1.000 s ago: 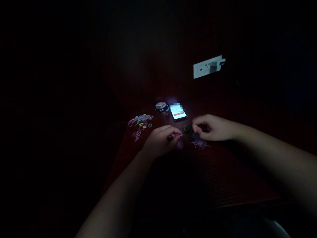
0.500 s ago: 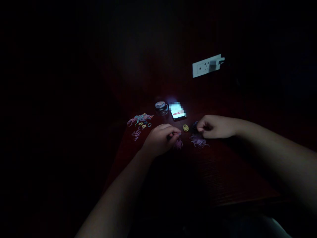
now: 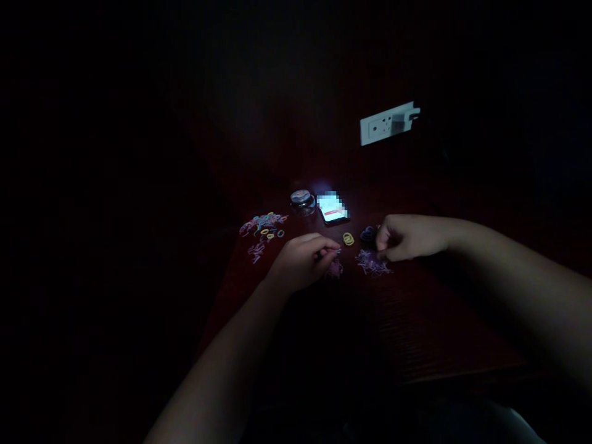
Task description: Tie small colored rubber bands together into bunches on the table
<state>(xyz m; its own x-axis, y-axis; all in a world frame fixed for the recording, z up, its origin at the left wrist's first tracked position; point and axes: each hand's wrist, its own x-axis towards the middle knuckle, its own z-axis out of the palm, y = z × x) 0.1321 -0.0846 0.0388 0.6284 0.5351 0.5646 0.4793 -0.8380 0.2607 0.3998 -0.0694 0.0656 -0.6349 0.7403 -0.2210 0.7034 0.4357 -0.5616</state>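
My left hand [image 3: 305,259] is closed in a pinch above a small pile of pink rubber bands [image 3: 333,269]. A tiny pale bit shows at its fingertips, too small and dark to name. My right hand [image 3: 409,237] is curled, with thumb and fingertips close together at the edge of a purple rubber band pile [image 3: 372,265]. Whatever it may hold is hidden. Just left of its fingers lie dark blue bands [image 3: 368,234]. Between the hands is a little group of yellow bands [image 3: 348,238].
Mixed coloured bands [image 3: 264,223] lie at the table's left, with a few pink ones [image 3: 256,251] nearer. Behind are a round lidded jar [image 3: 302,202] and a lit phone [image 3: 333,208]. A wall socket [image 3: 387,123] holds a plug. The room is very dark.
My right hand has shifted slightly right, uncovering more of the dark blue bands. My left hand keeps its pinch in nearly the same place.
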